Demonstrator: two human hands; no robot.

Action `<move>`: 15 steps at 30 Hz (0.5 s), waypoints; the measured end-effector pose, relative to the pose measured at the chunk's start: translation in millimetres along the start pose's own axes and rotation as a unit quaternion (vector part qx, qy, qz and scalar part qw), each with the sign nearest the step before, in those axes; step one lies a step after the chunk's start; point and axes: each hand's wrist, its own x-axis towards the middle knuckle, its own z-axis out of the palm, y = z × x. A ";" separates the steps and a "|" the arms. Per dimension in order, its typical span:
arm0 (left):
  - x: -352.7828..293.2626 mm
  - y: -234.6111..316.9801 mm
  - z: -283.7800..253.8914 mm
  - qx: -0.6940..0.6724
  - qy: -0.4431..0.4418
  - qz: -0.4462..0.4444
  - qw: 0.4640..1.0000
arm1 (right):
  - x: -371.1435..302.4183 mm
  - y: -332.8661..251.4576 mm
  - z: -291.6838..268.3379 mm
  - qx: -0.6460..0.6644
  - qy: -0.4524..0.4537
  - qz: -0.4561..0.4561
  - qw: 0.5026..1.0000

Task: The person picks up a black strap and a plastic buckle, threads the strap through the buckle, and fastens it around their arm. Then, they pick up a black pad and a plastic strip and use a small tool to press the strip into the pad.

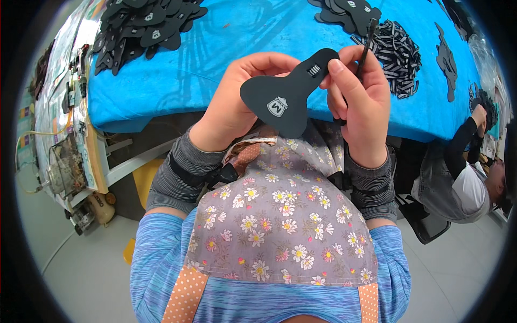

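A flat black piece (293, 102), with two rounded lobes and a narrower tab, is held up over the near edge of the table. It bears a white shield emblem, and a small ribbed strip (314, 70) shows in a slot near its tab end. My left hand (237, 94) grips it from behind on the left, its fingertips partly hidden. My right hand (363, 97) pinches the tab end between thumb and fingers. A slim dark tool (369, 43) sticks up from the same right hand; its kind I cannot make out.
A blue cloth (253, 32) covers the table. Similar black pieces are heaped at the far left (145, 32) and far right (347, 13). Beside the right hand lies a pile of ribbed strips (398, 59). Another person (458, 183) sits working at the right.
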 end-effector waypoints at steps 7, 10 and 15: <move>0.0 2.6 4.3 0.062 0.030 -0.018 0.997 | -2.5 -2.9 0.4 -0.035 -0.015 0.067 0.997; 0.1 1.5 5.5 0.081 0.028 -0.003 0.996 | -3.2 -1.4 1.6 -0.038 -0.005 0.053 0.998; -0.9 2.8 5.7 0.076 0.027 0.008 0.997 | -4.0 -1.3 3.3 -0.037 -0.001 0.045 0.998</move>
